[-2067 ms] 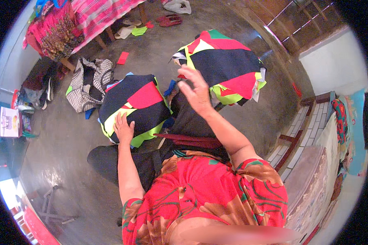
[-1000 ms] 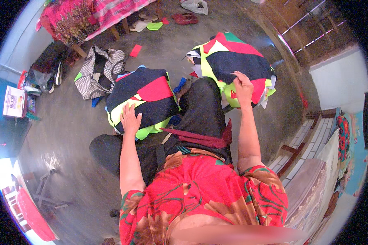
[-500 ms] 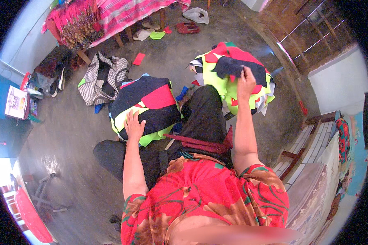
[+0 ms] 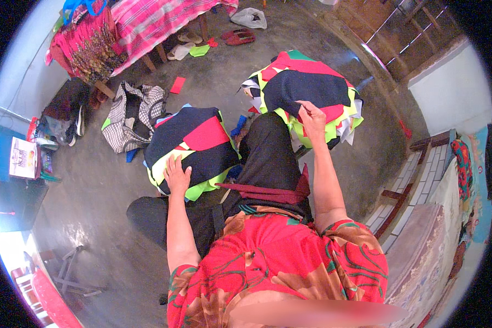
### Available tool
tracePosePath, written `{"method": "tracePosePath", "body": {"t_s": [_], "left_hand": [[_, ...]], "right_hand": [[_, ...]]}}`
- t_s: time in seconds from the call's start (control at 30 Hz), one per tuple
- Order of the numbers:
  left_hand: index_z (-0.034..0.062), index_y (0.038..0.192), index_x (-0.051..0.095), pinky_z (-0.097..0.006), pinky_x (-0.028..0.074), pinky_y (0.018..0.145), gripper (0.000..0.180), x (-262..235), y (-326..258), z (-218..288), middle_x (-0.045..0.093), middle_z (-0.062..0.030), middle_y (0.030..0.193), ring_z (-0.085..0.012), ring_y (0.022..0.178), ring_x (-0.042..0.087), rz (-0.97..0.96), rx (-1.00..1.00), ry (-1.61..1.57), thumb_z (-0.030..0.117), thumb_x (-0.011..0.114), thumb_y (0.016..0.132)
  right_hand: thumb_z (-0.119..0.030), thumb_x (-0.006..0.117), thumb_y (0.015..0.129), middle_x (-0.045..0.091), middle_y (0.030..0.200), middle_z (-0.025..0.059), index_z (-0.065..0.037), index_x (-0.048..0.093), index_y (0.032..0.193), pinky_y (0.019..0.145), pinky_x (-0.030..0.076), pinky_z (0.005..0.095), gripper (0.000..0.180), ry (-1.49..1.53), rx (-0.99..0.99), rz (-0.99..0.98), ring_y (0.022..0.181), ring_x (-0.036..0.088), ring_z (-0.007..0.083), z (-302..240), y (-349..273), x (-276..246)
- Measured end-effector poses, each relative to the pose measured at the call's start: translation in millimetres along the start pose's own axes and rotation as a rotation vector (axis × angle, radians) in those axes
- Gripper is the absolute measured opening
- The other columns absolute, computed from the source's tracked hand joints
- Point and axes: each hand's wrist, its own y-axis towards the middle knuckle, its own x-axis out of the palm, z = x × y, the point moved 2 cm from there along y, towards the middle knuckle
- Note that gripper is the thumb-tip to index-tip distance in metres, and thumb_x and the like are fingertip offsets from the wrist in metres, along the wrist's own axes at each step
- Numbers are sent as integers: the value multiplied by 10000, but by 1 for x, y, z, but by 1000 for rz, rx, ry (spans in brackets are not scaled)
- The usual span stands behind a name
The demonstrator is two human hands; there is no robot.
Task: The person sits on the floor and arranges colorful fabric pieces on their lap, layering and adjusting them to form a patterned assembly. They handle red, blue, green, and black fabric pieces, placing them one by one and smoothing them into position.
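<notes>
Two stacks of cut cloth pieces sit on the concrete floor (image 4: 202, 104) in front of me, one on each side of my black-clad knee. My left hand (image 4: 177, 176) lies flat and open, fingers spread, palm down on the near edge of the left stack (image 4: 194, 147), which shows navy, red and lime-green pieces; it presses on the cloth and grips nothing that I can see. My right hand (image 4: 311, 117) reaches forward onto the right stack (image 4: 303, 90), a rounder pile topped by a large navy piece with red, yellow-green and white layers showing at its rim. There the fingers are curled in, thumb and forefinger brought together at the edge where navy meets red, and they appear to pinch a piece of cloth, though I cannot tell which layer. The two stacks lie near each other but apart, with my knee between them. Just left of the left stack a checked black-and-white bag (image 4: 131, 115) slumps open on the floor. Farther off, a desk draped in pink striped cloth (image 4: 153, 22) stands at the top of my view, with sandals (image 4: 239, 37) and loose red and green scraps scattered nearby.
</notes>
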Motion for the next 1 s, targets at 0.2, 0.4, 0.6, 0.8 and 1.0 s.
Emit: {"method": "tracePosePath", "body": {"t_s": [0.2, 0.4, 0.6, 0.8, 1.0], "left_hand": [[169, 1341, 357, -526, 198, 1063, 608, -1, -1, 1, 245, -87, 1451, -289, 1356, 199, -5, -3, 14, 289, 628, 809], [168, 1343, 358, -525, 199, 1063, 610, -1, 1, 3, 245, -83, 1451, -283, 1358, 196, -16, -7, 12, 287, 629, 809], [119, 1288, 431, -528, 224, 1050, 551, -2, 2, -3, 285, -106, 1420, -295, 1328, 253, 40, 25, -40, 248, 643, 796], [49, 1173, 541, -378, 334, 1009, 388, -19, 0, 13, 537, -156, 1210, -302, 1173, 472, 311, 142, -261, 176, 616, 815], [15, 1128, 573, -286, 449, 837, 316, -34, 5, 61, 624, -92, 1045, -179, 963, 592, -66, -2, -956, 222, 566, 889]], "right_hand": [[-8, 515, 852, 592, 808, -39, -12, 650, 989, 616, 416, 225, 192, 250, 47, 200, 714, 493, 54, -15, 24, -32], [84, 461, 771, 642, 895, 1, -22, 641, 1005, 773, 456, 222, 314, 414, -89, 346, 835, 579, 84, -35, 50, -51], [-18, 616, 804, 653, 834, 101, -46, 649, 924, 667, 480, 276, 127, 114, -209, 107, 726, 627, 149, -92, 12, 15], [-14, 639, 738, 644, 813, 94, -64, 659, 859, 663, 483, 347, 133, 50, -408, 35, 762, 611, 270, -81, -30, 75], [-60, 644, 755, 639, 815, 79, -67, 641, 847, 669, 486, 345, 93, 116, -514, -15, 760, 604, 270, -63, -56, 96]]}}
